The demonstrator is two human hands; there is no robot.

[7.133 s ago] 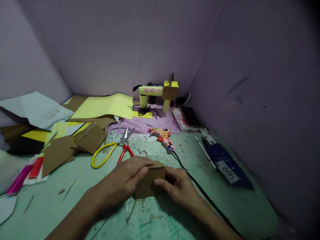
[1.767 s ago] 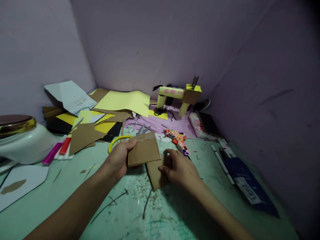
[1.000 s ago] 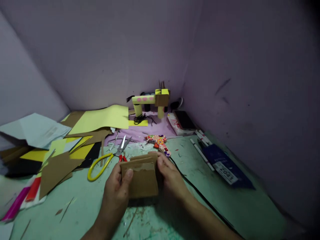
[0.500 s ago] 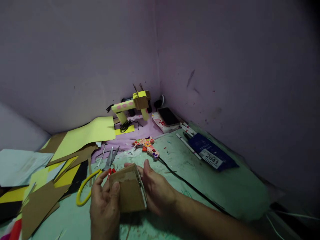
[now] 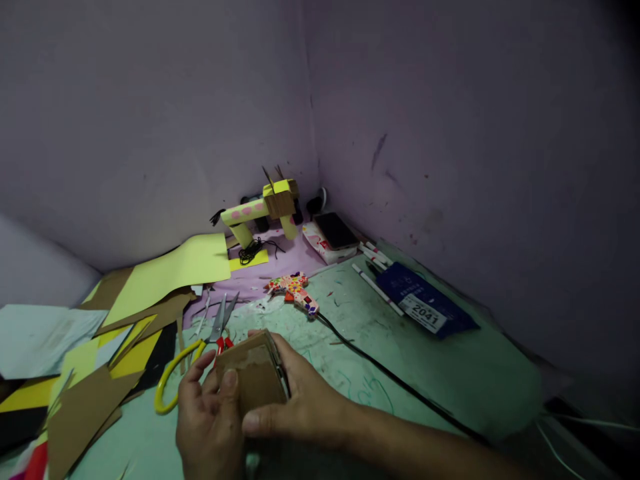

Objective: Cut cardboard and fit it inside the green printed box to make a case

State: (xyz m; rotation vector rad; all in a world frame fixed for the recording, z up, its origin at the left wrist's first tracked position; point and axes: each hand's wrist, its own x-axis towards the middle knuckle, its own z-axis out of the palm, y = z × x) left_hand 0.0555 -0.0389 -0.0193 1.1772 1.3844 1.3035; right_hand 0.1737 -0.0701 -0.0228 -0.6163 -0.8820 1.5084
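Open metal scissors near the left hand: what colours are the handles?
One yellow loop handle and one red handle, partly hidden; the head view shows both.

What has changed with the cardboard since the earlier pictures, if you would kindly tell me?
The cardboard pieces, handled separately earlier, are now held together by the left hand and right hand. The right thumb, raised moments ago, has swung down across their front, near the lower edge. The scissors and patterned glue gun stayed put.

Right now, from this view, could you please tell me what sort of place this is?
Most likely a craft workspace, given the glue gun, the open scissors and the loose cardboard pieces on the table.
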